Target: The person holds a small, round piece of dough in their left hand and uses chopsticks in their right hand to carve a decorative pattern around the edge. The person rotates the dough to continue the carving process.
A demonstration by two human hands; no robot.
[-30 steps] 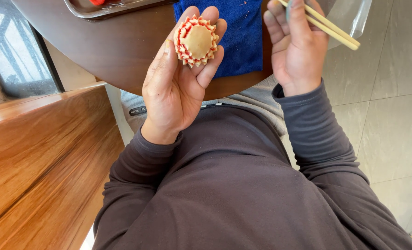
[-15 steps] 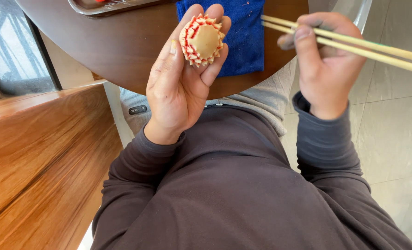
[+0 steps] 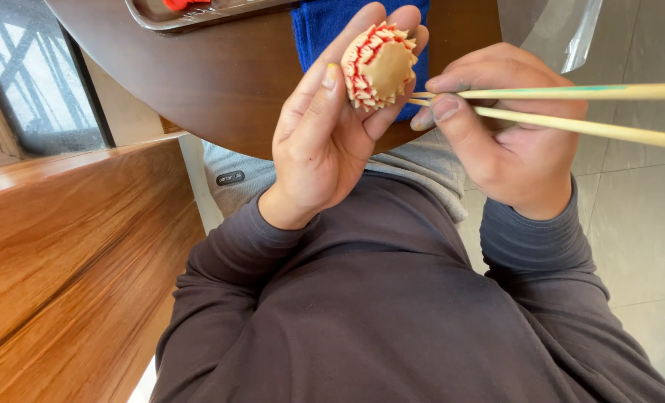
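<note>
Round dark wooden table point(image 3: 220, 82): blue cloth point(image 3: 325, 22), metal tray point(image 3: 198, 13).

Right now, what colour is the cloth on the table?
Blue cloth, seen in the head view.

One head-worn view looks steeply down, close over the person's chest toward the table edge point(image 3: 220, 112).

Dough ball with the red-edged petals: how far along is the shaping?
Done: the round tan dough ball carries rows of pinched red-tipped petals around its visible side. In hand: the left hand cups it, and the right hand holds the pale wooden chopsticks, tips at its right edge. Left: the smooth top is uncut; the far side is hidden.
</note>
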